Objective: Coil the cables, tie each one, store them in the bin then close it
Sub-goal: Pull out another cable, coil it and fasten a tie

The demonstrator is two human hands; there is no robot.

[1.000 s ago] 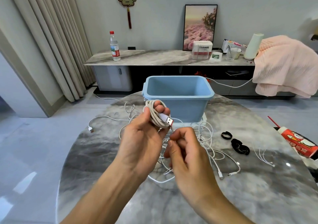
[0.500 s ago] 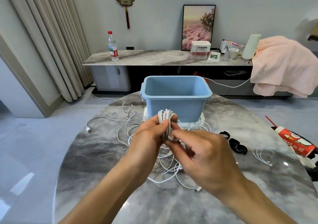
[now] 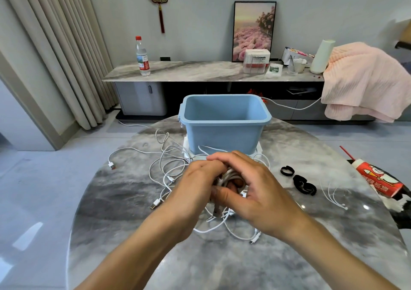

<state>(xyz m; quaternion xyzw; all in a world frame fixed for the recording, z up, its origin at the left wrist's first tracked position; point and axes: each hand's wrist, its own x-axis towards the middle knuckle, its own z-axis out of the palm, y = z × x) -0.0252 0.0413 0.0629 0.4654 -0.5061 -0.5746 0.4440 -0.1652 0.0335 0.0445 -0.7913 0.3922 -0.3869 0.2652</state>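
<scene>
the white coiled cable [image 3: 230, 176] sits bunched between both hands over the worktop [image 3: 124, 200], left hand [image 3: 195, 191] and right hand [image 3: 255, 191] with fingers curled around it. loose white cables [image 3: 169, 163] sprawl on round grey marble before the open blue plastic bin [image 3: 224, 122]; black ties [image 3: 303, 184] lie right.

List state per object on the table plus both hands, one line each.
blue bin: upright, open, no lid on, nothing visible inside.
coiled cable: bundled, gripped by both hands, untied.
loose cables: tangled on the table, uncoiled.
black ties: lying unused on the table.
left hand: grips the coil.
right hand: curled over the coil.
</scene>
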